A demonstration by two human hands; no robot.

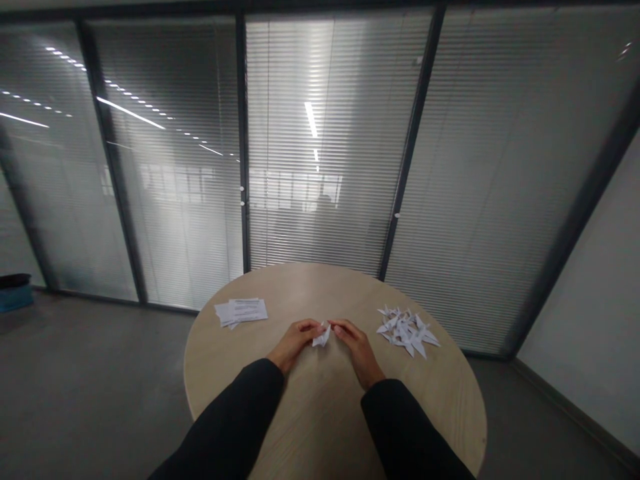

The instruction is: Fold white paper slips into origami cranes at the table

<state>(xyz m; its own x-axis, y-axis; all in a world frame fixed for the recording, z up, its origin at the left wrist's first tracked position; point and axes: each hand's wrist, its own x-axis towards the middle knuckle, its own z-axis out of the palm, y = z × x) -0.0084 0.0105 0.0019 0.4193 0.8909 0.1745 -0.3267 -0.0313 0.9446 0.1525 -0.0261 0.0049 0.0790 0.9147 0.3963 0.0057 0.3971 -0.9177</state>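
Left hand (295, 341) and right hand (356, 348) pinching folded paper (321, 337), paper cranes (407, 331) rightward, printed sheets (241, 312) leftward, round tabletop (220, 363)

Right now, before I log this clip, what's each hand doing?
Left hand: closed, pinching the folded white paper.
Right hand: closed, pinching the same folded white paper.

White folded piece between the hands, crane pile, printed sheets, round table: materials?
The white folded piece and the pile of white folded cranes look like thin matte paper, going by sharp creases. The stack of white printed sheets looks like plain uncoated paper. The round pale tan table looks like wood veneer, faint grain, matte; laminate is possible.
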